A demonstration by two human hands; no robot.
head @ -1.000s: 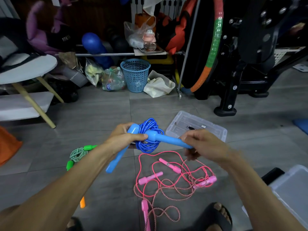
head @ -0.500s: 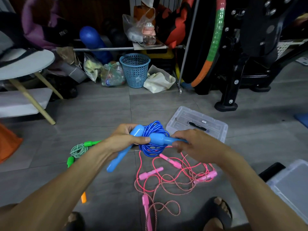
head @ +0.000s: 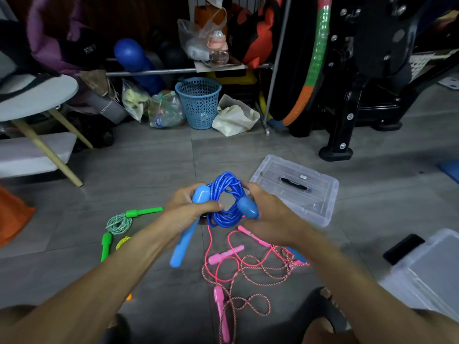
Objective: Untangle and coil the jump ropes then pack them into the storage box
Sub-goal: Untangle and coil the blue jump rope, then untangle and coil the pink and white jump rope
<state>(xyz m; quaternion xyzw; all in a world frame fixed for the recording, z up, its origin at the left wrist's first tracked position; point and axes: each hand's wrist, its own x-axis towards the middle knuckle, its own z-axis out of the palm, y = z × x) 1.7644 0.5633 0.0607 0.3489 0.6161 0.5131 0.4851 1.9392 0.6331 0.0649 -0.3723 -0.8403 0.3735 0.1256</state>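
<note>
Blue jump rope [head: 224, 202]: coiled, held above floor between your 2 hands. Your left hand [head: 188, 212]: fingers curled round coil and 1 blue handle [head: 187, 234]. Your right hand [head: 269, 214]: fingers clamped on coil's other side and 2nd handle [head: 247, 207]. Pink ropes [head: 248, 266]: tangled on floor below. Green rope [head: 119, 223]: coiled, left. Clear lid [head: 315, 194]: just beyond hands. Storage box [head: 429, 271]: at your right.

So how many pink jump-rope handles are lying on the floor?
3 clearly: one slim pink plastic handle under the right hand, one mid-tangle, one nearest the feet. A fourth seems half hidden by the right forearm.
</note>
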